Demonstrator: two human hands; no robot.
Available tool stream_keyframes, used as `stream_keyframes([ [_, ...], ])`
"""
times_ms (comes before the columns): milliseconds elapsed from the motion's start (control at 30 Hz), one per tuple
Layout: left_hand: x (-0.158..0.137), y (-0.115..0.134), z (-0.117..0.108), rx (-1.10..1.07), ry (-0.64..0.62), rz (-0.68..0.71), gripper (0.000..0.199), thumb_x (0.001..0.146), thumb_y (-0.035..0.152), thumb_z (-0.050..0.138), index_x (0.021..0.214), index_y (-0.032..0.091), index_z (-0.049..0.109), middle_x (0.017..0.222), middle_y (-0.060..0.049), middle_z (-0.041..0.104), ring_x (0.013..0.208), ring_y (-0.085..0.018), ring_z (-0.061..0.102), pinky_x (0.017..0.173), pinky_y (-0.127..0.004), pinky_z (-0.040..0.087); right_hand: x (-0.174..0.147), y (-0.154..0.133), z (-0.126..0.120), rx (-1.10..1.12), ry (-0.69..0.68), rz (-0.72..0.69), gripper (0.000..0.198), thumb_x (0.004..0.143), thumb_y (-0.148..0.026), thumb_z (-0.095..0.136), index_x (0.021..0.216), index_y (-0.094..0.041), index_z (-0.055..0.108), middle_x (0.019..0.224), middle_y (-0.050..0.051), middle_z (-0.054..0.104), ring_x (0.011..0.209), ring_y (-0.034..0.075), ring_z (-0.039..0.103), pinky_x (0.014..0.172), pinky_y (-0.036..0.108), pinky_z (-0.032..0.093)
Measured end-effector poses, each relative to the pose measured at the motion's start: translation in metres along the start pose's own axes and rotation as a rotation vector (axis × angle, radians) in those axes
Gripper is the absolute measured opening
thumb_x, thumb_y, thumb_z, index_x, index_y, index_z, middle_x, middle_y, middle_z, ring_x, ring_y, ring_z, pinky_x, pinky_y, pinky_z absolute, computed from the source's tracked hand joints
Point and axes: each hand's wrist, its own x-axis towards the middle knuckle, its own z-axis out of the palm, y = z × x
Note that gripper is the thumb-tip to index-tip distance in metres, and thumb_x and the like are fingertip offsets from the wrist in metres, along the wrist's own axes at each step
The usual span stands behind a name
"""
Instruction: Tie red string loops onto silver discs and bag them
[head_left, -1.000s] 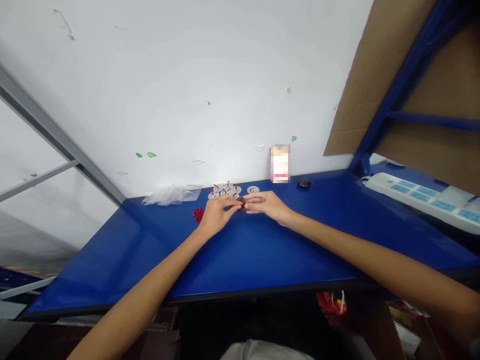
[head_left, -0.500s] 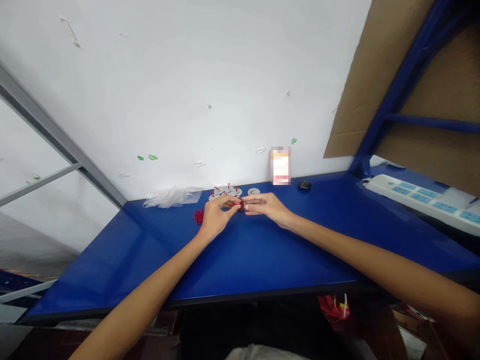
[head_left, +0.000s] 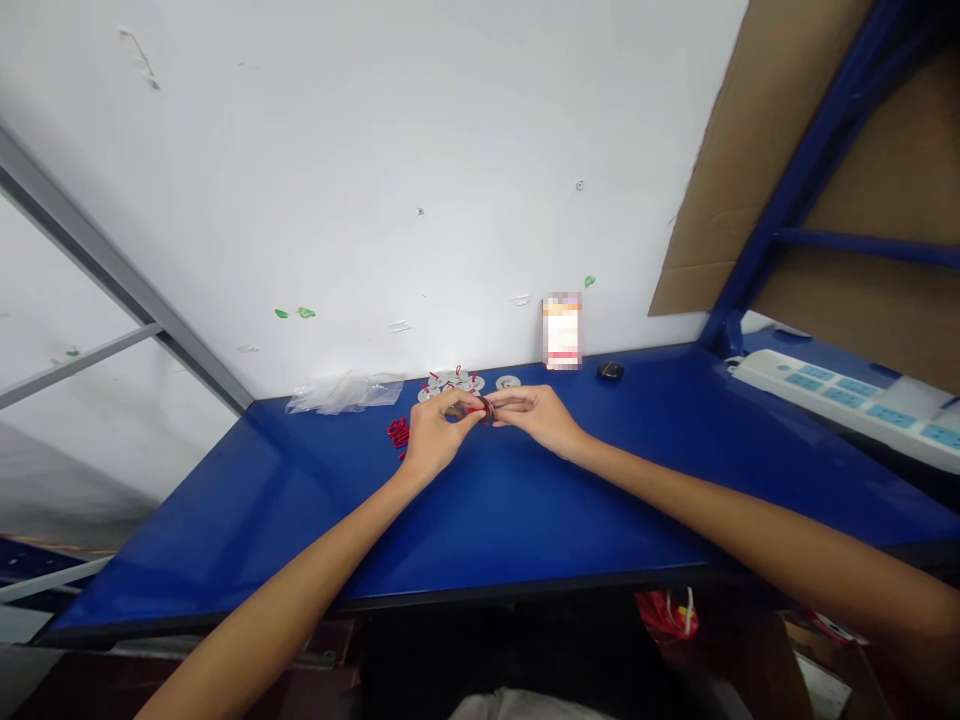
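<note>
We face a white wall (head_left: 495,120), scuffed and chipped, above a smooth, glossy blue tabletop (head_left: 570,510). A sheet of brown cardboard (head_left: 694,215) stands at the right, cut off by the upper edge, and a white power strip (head_left: 855,400) with pale blue sockets lies below it. Thin, crinkled clear plastic bags (head_left: 345,393) lie by the wall; we cannot tell whether they contain anything. Our left hand (head_left: 435,432) and right hand (head_left: 547,420) meet above the tabletop, pinching between their fingertips a dark, round piece (head_left: 489,409) with red beside it, mostly hidden by the fingers. Just behind them sit flat, pale discs (head_left: 456,380) with red loops, partly covered by the left hand. An upright rectangular item (head_left: 562,335) is pixelated beyond reading. Red cords (head_left: 397,432) bunch beside the left hand; a glossy black object (head_left: 610,371) lies farther right, and a single grey disc (head_left: 508,383) lies behind the right hand.
</note>
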Motion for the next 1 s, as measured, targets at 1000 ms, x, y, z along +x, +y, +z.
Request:
stream_keyframes([
  [1000,0.009,-0.002,-0.013,-0.173,-0.2,-0.007,0.028,0.098,0.043,0.076,0.118,0.023,0.078,0.125,-0.01,0.075,0.114,-0.026,0.071,0.097,-0.041,0.061,-0.007,-0.033,-0.017,-0.987,-0.173,-0.48,0.012,0.11,-0.029,0.056,0.112,-0.023,0.065,0.107,0.006,0.072,0.087,0.018,0.07,0.078,0.029,0.053],
])
